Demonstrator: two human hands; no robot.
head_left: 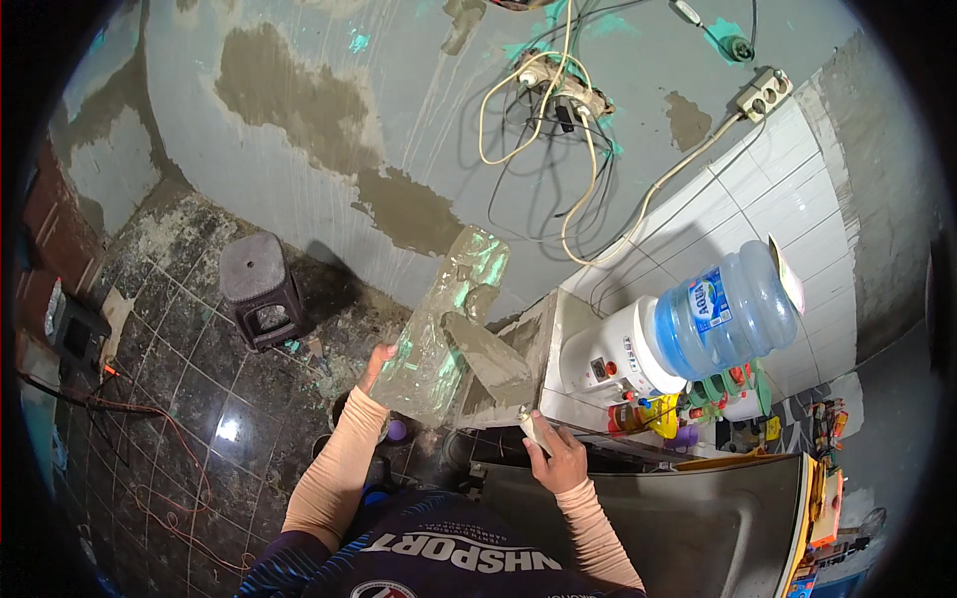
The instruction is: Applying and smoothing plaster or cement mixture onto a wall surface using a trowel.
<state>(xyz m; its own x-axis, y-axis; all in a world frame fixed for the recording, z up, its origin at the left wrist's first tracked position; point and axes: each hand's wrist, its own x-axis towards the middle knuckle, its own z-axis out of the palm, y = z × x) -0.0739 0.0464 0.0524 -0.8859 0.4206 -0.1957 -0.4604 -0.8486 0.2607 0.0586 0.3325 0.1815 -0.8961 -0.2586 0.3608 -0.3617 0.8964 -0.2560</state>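
My left hand [377, 366] grips the near left edge of a long, cement-smeared board [424, 359] with green patches. Its thumb side shows, while the other fingers are hidden under the board. A lump of wet grey mortar [481, 299] sits on the upper part of the board. In my right hand [560, 460] is a trowel, its pale handle [529, 425] wrapped by the fingers. The mortar-coated trowel blade [490, 361] points up and left, its tip overlapping the board's right side.
Ahead stands a grey wall [299, 199] with darker damp patches and hanging cables [543, 110]. To the right, a white water dispenser [608, 354] carries a blue bottle [723, 304] on a ledge. A dark stool [261, 289] stands on the tiled floor at left. A power strip [765, 95] hangs upper right.
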